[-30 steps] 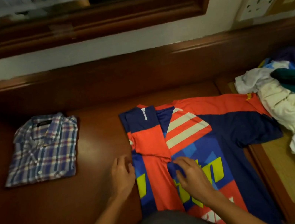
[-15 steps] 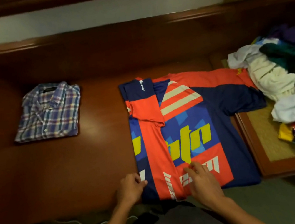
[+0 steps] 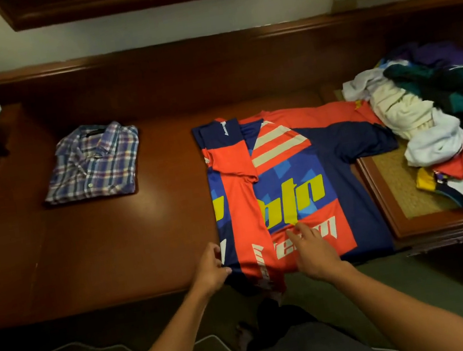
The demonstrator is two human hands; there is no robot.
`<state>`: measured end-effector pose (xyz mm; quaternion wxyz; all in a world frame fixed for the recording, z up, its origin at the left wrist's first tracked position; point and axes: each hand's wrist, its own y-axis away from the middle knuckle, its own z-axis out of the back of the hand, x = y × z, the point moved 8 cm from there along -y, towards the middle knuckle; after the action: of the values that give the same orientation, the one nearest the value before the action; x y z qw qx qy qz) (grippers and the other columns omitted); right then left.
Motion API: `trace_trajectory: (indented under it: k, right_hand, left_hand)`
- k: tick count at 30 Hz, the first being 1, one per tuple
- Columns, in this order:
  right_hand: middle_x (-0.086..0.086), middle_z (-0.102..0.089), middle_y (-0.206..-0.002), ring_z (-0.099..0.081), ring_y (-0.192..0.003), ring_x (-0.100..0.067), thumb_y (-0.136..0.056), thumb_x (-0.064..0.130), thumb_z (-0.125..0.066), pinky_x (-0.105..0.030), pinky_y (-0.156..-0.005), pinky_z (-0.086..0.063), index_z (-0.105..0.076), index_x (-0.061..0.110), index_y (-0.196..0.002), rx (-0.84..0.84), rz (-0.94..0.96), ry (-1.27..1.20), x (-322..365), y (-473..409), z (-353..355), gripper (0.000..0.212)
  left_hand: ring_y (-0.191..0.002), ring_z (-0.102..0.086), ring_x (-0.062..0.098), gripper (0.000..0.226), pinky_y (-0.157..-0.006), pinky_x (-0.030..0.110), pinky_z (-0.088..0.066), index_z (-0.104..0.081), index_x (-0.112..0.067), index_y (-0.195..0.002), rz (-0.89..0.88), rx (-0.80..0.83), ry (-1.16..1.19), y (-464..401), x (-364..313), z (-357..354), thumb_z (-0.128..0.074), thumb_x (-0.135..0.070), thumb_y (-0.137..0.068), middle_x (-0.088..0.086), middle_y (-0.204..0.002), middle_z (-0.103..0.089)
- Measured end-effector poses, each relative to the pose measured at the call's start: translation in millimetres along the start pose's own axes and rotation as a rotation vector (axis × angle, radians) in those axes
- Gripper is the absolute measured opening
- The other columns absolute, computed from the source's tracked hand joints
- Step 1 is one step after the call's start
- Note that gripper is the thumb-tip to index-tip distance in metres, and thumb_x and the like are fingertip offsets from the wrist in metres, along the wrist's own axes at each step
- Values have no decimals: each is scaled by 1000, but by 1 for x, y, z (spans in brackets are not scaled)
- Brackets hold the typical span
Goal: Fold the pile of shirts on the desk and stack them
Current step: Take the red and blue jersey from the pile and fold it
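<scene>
Dark wood desk [image 3: 112, 241], cream wall behind; left hand [image 3: 210, 267] pinching jersey [image 3: 288, 190] hem, right hand [image 3: 313, 249] fingers loose over it.

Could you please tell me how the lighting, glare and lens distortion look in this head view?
Head view: dim, warm light; a soft sheen on the polished dark wooden desk between the folded blue plaid shirt and the orange-and-navy jersey; wide-angle bowing bends the desk's back rail; the corners fall dark.

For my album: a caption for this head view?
Hands smoothing a half-folded jersey beside a folded plaid shirt.
</scene>
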<state>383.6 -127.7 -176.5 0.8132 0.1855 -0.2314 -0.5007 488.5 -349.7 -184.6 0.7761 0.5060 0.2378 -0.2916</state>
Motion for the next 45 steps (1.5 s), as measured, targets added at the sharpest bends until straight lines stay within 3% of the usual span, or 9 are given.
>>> trace_trajectory:
  k: [3,9,15,19,23,30,35,39,45]
  right_hand:
    - [-5,-4,-163,-12,-148,-30,-90,20,-64,-46,-117,-26,-13,20,-156,23,-2,22,2,2,-2,83]
    - [-5,-4,-163,-12,-148,-29,-88,17,-66,-46,-117,-28,-15,20,-156,44,27,64,4,6,0,85]
    - [-7,-50,-135,-49,-121,-25,-91,22,-59,-40,-100,-46,-53,18,-129,-246,-36,-143,17,8,12,39]
    - [-5,-66,-105,-63,-95,-22,-92,30,-62,-38,-83,-54,-60,15,-98,-76,-164,-538,32,0,-12,16]
    - [-5,-66,-85,-63,-83,-21,-90,18,-60,-37,-76,-52,-58,15,-76,-76,-217,-597,27,-7,-18,15]
    - [1,-63,-81,-60,-79,-13,-92,15,-60,-23,-63,-47,-60,18,-79,-56,-157,-683,15,2,-24,13]
    - [-2,-68,-92,-64,-84,-15,-94,22,-61,-32,-70,-56,-60,17,-100,-67,-191,-692,7,7,-22,8]
    - [-4,-62,-96,-60,-87,-15,-94,14,-60,-23,-66,-46,-58,10,-111,-173,-334,-783,-41,22,-7,17]
    - [-23,-67,-110,-63,-101,-35,-83,3,-67,-37,-88,-46,-64,-1,-111,-496,-738,-960,-156,62,-8,28]
  left_hand:
    - [-93,-65,24,51,-75,40,-59,-42,-19,-112,12,25,12,2,3,-1,-57,17,-80,16,-104,-63]
    - [-98,-59,17,59,-62,19,-50,-41,-20,-121,-51,7,-86,6,3,-4,-70,7,-78,-4,-102,-53]
    - [-135,-37,23,73,-109,38,-38,-33,-22,-146,-302,-161,-489,16,-17,3,-71,-15,-84,2,-148,-36]
    - [-147,-13,25,77,-114,51,-26,-13,-32,-154,-247,-105,-737,5,-11,3,-60,-38,-93,-1,-163,-8]
    - [-148,-2,28,88,-112,55,-20,-3,-38,-154,-226,1,-972,-7,-7,0,-57,-59,-88,-4,-163,9]
    - [-148,1,28,112,-113,56,-17,7,-41,-152,-258,31,-1119,-9,7,6,-66,-69,-73,-3,-161,17]
    - [-148,1,28,112,-113,58,-15,0,-44,-152,-247,29,-1074,-11,3,9,-66,-75,-67,-2,-162,14]
    - [-143,-14,27,93,-109,55,-22,-30,-41,-144,-245,-47,-954,-17,-10,10,-48,-88,-66,4,-157,-14]
    - [-128,-34,32,51,-99,51,-34,-49,-22,-133,-473,-194,-956,-37,-102,-26,-57,-45,-88,12,-133,-41]
